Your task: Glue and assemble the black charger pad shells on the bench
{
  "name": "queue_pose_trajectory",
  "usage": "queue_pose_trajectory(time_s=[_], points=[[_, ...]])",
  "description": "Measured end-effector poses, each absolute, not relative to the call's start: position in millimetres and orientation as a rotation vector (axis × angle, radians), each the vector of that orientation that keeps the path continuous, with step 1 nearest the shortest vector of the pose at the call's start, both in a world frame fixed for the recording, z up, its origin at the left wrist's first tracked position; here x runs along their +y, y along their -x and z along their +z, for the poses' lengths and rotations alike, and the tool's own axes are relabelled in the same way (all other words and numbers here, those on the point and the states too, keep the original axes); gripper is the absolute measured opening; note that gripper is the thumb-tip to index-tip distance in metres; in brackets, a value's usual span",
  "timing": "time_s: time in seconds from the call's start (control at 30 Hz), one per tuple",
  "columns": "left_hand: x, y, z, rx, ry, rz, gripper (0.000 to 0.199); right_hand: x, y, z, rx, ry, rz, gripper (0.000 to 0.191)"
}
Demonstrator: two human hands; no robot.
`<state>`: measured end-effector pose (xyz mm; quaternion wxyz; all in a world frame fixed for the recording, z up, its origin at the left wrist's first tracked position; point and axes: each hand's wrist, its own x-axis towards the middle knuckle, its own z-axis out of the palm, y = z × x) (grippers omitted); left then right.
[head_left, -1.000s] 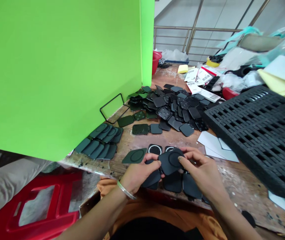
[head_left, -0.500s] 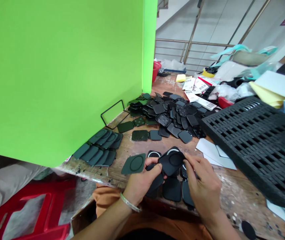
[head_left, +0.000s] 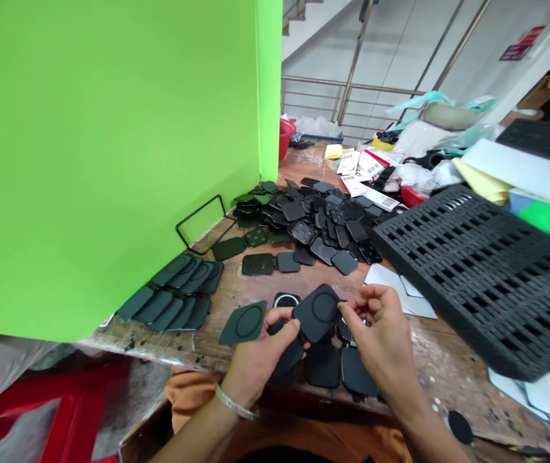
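My left hand (head_left: 260,350) grips a dark square pad with a round ring mark (head_left: 319,313), thumb on its lower left edge. A second ringed pad (head_left: 245,323) sticks out to the left from between the same hand's fingers. My right hand (head_left: 381,325) pinches the right corner of the first pad between thumb and forefinger. Under and beside the hands, more dark square pieces (head_left: 322,365) lie along the table's front edge, partly hidden. One piece with a white ring (head_left: 286,300) shows just behind my left fingers.
A heap of dark hinged plates (head_left: 320,222) lies at mid-table. Overlapping ringed pads (head_left: 171,292) sit at the left, beside a green panel (head_left: 111,161) and a thin black frame (head_left: 202,225). A slotted black foam block (head_left: 487,276) occupies the right, near white sheets (head_left: 393,283).
The held ringed pad now lies over the piece behind it, hiding that piece's white ring. My right hand's other fingers have lifted and spread. The view has shifted slightly right.
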<state>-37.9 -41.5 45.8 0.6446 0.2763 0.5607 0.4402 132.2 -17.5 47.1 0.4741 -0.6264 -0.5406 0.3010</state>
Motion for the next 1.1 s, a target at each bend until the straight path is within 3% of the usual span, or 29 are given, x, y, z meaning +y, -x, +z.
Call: queue_pose_trajectory(time_s=[0.3,0.43,0.6,0.73,0.97,1.1], points=[[-43,43,46,1.25,-0.695,0.978,0.04,-12,-140,46,-1.423,1.612,0.773,0.039],[-42,45,44,1.22,-0.668,0.957,0.037,-7,-137,49,-1.431,1.504,1.025,0.051],[-50,51,42,1.193,-0.869,0.917,0.029,-4,-117,48,-1.499,1.446,1.216,0.034],[-57,70,41,1.286,-1.009,0.888,0.031,1,-102,40,-1.398,1.536,1.372,0.046],[-42,170,46,2.07,-1.394,1.085,0.031,4,-96,34,-1.414,1.513,1.387,0.054],[-30,219,40,2.342,-1.688,1.021,0.034,-1,-96,29,-1.564,1.496,1.338,0.049]])
